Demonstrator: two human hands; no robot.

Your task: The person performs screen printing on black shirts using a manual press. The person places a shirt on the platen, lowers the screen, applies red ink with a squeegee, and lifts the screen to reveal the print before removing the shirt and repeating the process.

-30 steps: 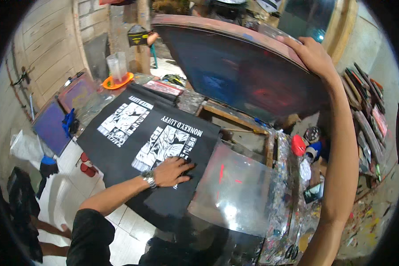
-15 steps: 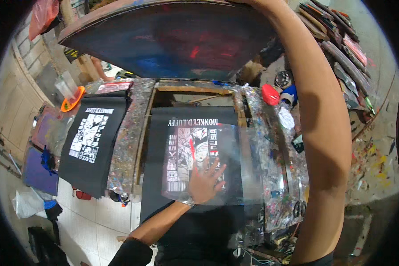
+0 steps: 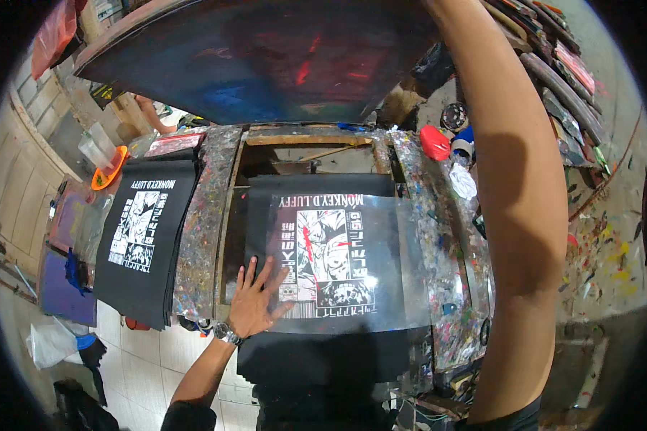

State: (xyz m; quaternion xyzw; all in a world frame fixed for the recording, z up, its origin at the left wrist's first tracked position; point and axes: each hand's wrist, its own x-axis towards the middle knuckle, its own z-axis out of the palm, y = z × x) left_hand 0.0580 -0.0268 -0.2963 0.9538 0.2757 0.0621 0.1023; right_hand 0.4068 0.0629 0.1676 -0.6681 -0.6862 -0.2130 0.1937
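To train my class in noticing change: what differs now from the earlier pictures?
The printed black piece has moved rightward, from beside the clear sheet to beneath it. The left hand has shifted leftward, from the print to the sheet's left edge. The framed panel stays raised; the printed stack at left stays put.
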